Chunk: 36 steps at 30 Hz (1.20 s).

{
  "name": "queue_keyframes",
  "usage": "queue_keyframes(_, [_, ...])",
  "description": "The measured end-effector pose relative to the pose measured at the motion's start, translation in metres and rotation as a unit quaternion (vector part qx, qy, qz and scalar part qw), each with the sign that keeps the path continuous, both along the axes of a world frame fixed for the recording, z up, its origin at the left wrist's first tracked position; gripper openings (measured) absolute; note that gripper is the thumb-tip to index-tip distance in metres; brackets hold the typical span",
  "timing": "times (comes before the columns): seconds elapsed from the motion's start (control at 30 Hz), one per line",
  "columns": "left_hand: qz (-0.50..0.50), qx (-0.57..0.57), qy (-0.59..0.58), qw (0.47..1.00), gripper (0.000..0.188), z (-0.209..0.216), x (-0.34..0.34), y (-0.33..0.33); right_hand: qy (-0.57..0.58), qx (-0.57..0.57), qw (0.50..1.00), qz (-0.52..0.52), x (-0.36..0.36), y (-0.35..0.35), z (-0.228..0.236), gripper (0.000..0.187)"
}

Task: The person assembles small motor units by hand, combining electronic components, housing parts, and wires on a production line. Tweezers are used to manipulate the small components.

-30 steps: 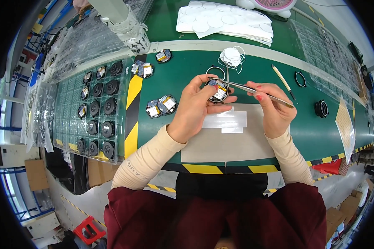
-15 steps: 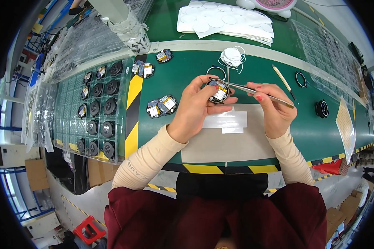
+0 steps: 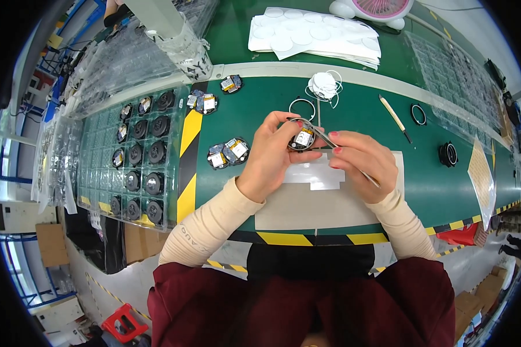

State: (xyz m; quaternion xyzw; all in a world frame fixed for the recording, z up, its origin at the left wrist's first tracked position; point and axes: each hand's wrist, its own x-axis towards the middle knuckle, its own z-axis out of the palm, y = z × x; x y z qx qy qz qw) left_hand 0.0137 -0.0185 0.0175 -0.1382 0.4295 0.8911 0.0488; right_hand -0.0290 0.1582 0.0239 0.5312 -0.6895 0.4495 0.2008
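My left hand (image 3: 266, 153) pinches a round electronic module (image 3: 303, 139), with the thumb lying on its face. The module has a black rim and a white-labelled, gold-edged part inside. In my right hand (image 3: 366, 165) is a pair of metal tweezers (image 3: 324, 137), gripped between thumb and fingers. The tips reach the module's upper right edge; what they touch there is too small to tell. Beneath both hands lie white film strips (image 3: 314, 173) on a grey-brown mat (image 3: 289, 208). Just beyond the left fingertips lies a thin pale ring (image 3: 302, 108).
Left stands a clear compartment tray (image 3: 95, 173) holding several black round parts. More opened modules (image 3: 235, 150) lie beside it. A coiled white cable (image 3: 324, 85), pen-like tool (image 3: 395, 117), black ring (image 3: 418, 114) and black round part (image 3: 447, 154) lie farther off. White circle-cut sheets (image 3: 312, 34) are at the back.
My right hand has moved left and down, and the tweezers now slant more steeply at the module's edge. The left hand still holds the module. The whole view has shifted slightly.
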Motion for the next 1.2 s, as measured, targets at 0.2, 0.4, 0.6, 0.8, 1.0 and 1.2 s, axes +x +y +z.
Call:
queue_keyframes(0.2, [0.001, 0.011, 0.000, 1.000, 0.017, -0.001, 0.001, 0.000, 0.042, 0.002, 0.999, -0.016, 0.003, -0.001, 0.004, 0.027])
queue_keyframes(0.4, [0.014, 0.009, -0.005, 1.000, 0.016, -0.003, -0.001, -0.002, -0.035, -0.018, 0.999, -0.023, 0.009, -0.004, 0.003, 0.019])
queue_keyframes(0.6, [0.005, 0.007, 0.004, 1.000, 0.018, -0.003, 0.001, 0.000, -0.105, -0.039, 0.993, -0.045, 0.008, -0.007, -0.006, 0.015])
queue_keyframes(0.8, [0.004, 0.003, 0.007, 1.000, 0.018, -0.001, 0.002, 0.002, -0.100, -0.032, 0.993, -0.050, 0.008, -0.008, -0.004, 0.014])
queue_keyframes(1.0, [0.014, -0.001, -0.002, 1.000, 0.016, -0.002, 0.000, 0.000, -0.093, -0.033, 0.993, -0.067, 0.010, -0.008, -0.002, 0.013])
queue_keyframes(1.2, [0.009, -0.001, -0.003, 1.000, 0.017, -0.003, 0.000, -0.001, -0.094, -0.033, 0.993, -0.069, 0.009, -0.007, -0.001, 0.013])
